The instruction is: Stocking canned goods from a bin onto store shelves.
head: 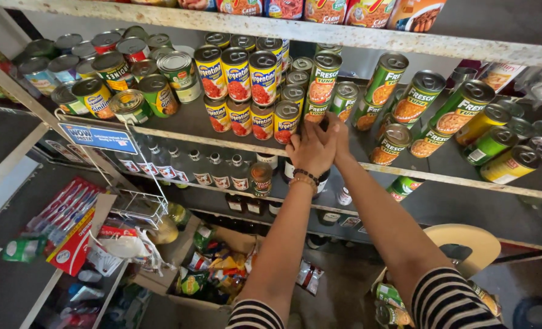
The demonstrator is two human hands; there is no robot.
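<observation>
My left hand point(309, 151), with beaded bracelets on the wrist, and my right hand point(341, 139) are pressed together at the front edge of a grey metal shelf point(179, 125). They sit at the foot of a stack of green tuna cans point(323, 78). Just left of my left fingers stands a yellow and blue can with a red picture point(286, 122). More green cans point(344, 100) stand right behind my right hand. What lies between my palms is hidden, and the fingers look curled.
Rows of yellow and blue cans point(237, 73), mixed cans at the left point(114, 70) and tilted green cans at the right point(460, 106) fill the shelf. Dark bottles point(221, 173) stand on the shelf below. A cardboard box of packets point(219, 271) and a pale stool point(466, 240) are on the floor.
</observation>
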